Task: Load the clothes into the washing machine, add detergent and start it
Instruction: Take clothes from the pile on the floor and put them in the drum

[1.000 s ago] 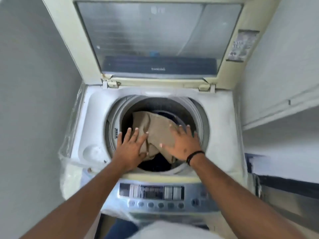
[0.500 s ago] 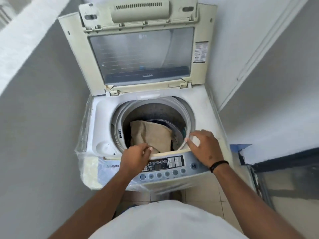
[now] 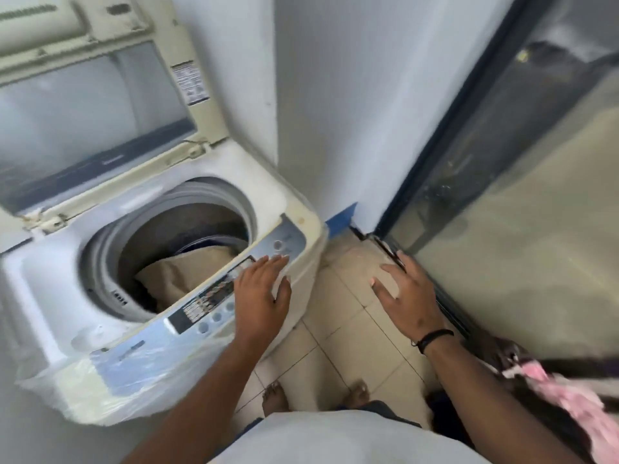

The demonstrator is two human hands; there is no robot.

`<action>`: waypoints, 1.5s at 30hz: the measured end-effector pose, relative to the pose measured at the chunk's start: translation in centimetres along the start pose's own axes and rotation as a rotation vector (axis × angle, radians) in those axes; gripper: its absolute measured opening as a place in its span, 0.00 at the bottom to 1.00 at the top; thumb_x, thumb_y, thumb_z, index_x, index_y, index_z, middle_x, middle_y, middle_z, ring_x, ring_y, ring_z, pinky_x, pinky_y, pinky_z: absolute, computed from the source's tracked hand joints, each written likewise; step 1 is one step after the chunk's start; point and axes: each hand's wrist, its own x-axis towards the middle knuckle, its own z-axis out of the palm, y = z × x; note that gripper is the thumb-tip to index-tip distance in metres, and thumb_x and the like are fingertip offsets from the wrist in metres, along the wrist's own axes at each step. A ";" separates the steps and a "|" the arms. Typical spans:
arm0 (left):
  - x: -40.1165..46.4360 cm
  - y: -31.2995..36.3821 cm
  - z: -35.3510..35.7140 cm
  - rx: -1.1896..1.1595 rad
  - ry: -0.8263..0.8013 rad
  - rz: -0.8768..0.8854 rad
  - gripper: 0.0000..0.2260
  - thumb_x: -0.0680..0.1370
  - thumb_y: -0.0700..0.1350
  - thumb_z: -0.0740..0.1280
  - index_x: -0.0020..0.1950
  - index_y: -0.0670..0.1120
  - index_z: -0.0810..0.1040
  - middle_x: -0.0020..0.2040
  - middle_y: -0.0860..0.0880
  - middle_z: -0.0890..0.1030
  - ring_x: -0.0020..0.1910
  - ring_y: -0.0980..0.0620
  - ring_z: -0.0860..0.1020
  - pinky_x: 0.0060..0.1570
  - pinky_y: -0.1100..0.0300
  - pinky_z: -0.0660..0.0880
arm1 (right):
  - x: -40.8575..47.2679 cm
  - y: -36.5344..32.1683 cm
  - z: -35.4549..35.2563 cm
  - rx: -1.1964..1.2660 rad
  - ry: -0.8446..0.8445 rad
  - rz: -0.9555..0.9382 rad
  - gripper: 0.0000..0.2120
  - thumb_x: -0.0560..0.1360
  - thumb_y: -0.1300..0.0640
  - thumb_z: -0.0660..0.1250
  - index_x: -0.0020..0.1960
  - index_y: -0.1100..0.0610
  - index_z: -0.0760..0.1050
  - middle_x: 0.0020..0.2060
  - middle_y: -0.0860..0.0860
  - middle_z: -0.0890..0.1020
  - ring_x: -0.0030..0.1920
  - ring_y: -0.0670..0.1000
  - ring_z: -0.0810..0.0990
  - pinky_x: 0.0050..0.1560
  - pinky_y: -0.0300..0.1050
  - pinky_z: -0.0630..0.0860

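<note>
Fingers of both hands lie straight and slightly apart; neither holds anything. Left hand [image 3: 261, 289] hovers over or rests on the right part of the control panel [image 3: 214, 303] of the top-loading washing machine [image 3: 43, 289]; contact cannot be confirmed. Right hand [image 3: 407, 296] is out over the tiled floor [image 3: 351, 336], beside the dark-framed glass door [image 3: 502, 229], well apart from the machine.

Lid [image 3: 93, 105] stands open. Beige garment [image 3: 181, 272] lies in the drum [image 3: 187, 229], with something dark beneath it.

Progress, as judged: loading is at least partly done. A pink and dark bundle of cloth [image 3: 562, 393] lies at the lower right, near the right forearm, so more items may be waiting. No detergent container is in view. Display looks unlit, though blur makes this uncertain. Remaining: any further clothes, detergent, closing the lid, start.
</note>
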 end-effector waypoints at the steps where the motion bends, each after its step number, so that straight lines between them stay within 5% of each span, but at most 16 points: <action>1: -0.3 1.5 1.3 0.018 -0.053 0.041 0.17 0.77 0.47 0.63 0.65 0.48 0.80 0.62 0.48 0.82 0.64 0.43 0.78 0.63 0.43 0.72 | -1.4 1.9 -0.9 0.006 0.023 0.064 0.24 0.77 0.37 0.61 0.65 0.52 0.78 0.74 0.57 0.67 0.73 0.56 0.66 0.71 0.55 0.67; 8: -3.6 11.1 12.0 0.304 -0.698 0.240 0.21 0.80 0.57 0.63 0.73 0.58 0.70 0.78 0.50 0.65 0.79 0.46 0.57 0.77 0.45 0.52 | -13.0 15.3 -6.2 0.110 0.128 0.443 0.22 0.78 0.38 0.60 0.65 0.50 0.76 0.73 0.52 0.68 0.73 0.54 0.65 0.71 0.55 0.66; 12: -7.3 16.7 18.4 0.334 -0.927 0.283 0.22 0.80 0.59 0.63 0.74 0.58 0.69 0.78 0.49 0.65 0.78 0.47 0.60 0.77 0.46 0.54 | -22.1 23.5 -8.4 0.110 0.206 0.630 0.20 0.78 0.41 0.64 0.65 0.50 0.77 0.72 0.52 0.69 0.71 0.55 0.68 0.68 0.52 0.70; 24: -16.9 33.8 31.3 0.293 -1.276 0.490 0.23 0.80 0.55 0.66 0.74 0.52 0.71 0.75 0.49 0.71 0.74 0.51 0.68 0.72 0.56 0.63 | -37.4 36.0 -8.2 0.385 0.328 1.105 0.19 0.77 0.48 0.68 0.67 0.51 0.74 0.71 0.58 0.67 0.65 0.62 0.73 0.62 0.55 0.75; 31: -17.2 37.6 38.1 0.274 -1.516 0.436 0.15 0.78 0.53 0.68 0.64 0.52 0.80 0.62 0.55 0.81 0.56 0.51 0.80 0.60 0.55 0.74 | -35.4 39.0 -8.5 0.433 0.192 1.213 0.24 0.78 0.48 0.66 0.71 0.52 0.69 0.72 0.57 0.65 0.66 0.61 0.72 0.60 0.52 0.75; 35: -17.1 38.7 43.6 0.334 -1.615 0.405 0.20 0.75 0.58 0.64 0.64 0.52 0.80 0.63 0.52 0.82 0.58 0.49 0.80 0.61 0.50 0.75 | -34.0 41.2 -9.1 0.360 0.107 1.216 0.25 0.77 0.49 0.66 0.72 0.52 0.67 0.71 0.57 0.67 0.66 0.61 0.70 0.61 0.52 0.73; 45: -19.7 38.7 56.6 0.564 -1.803 0.532 0.13 0.77 0.52 0.67 0.56 0.46 0.80 0.55 0.46 0.83 0.55 0.43 0.80 0.57 0.48 0.76 | -32.6 51.3 -2.0 0.468 0.037 1.451 0.26 0.75 0.50 0.64 0.72 0.51 0.66 0.74 0.57 0.64 0.67 0.63 0.69 0.63 0.57 0.72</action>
